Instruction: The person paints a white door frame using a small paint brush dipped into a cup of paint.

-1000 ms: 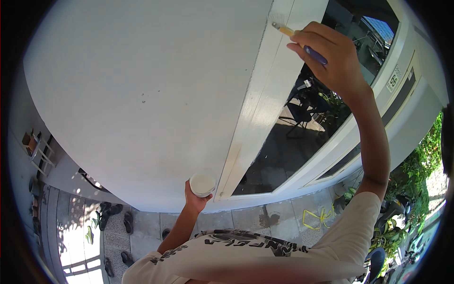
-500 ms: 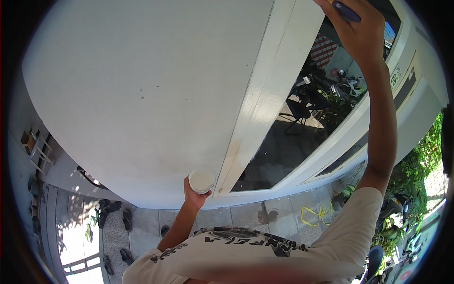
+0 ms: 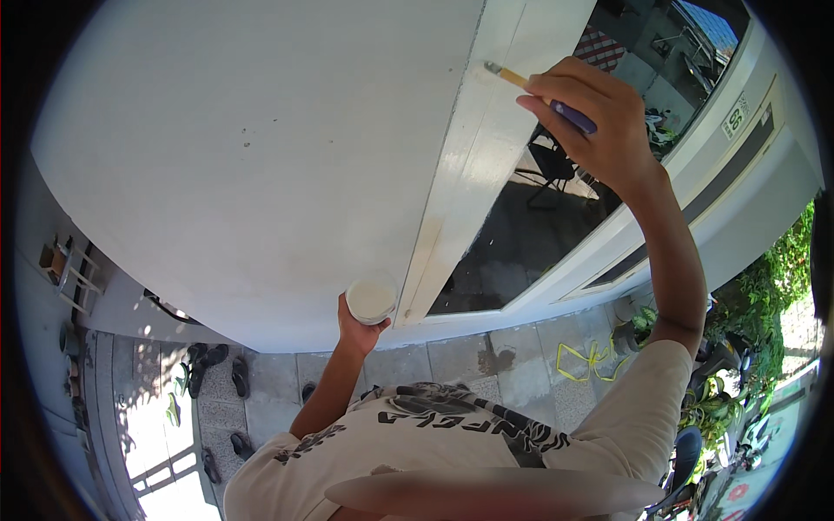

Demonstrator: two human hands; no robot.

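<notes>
My right hand [image 3: 599,122] pinches a paintbrush [image 3: 512,78] with a dark blue grip and a tan ferrule. The bristle tip meets, or is very close to, the white window frame [image 3: 486,139] high on its left upright. Lower down, my left hand [image 3: 358,328] is wrapped round a small round tub of white paint [image 3: 372,298], held upright close to the wall near the frame's bottom end. Paint on the frame looks glossy higher up, while a stretch near the bottom shows a yellowish tone.
A plain white wall [image 3: 278,208] fills the left. Dark window glass [image 3: 521,252] reflects a chair and plants. Several shoes [image 3: 208,360] lie on the paved floor [image 3: 408,369] at lower left. A yellow strap [image 3: 591,360] lies on the paving; potted plants [image 3: 721,417] stand at right.
My right hand has come down and left from the top edge, bringing the paintbrush tip to the frame. The view has shifted slightly; my left hand still holds the tub.
</notes>
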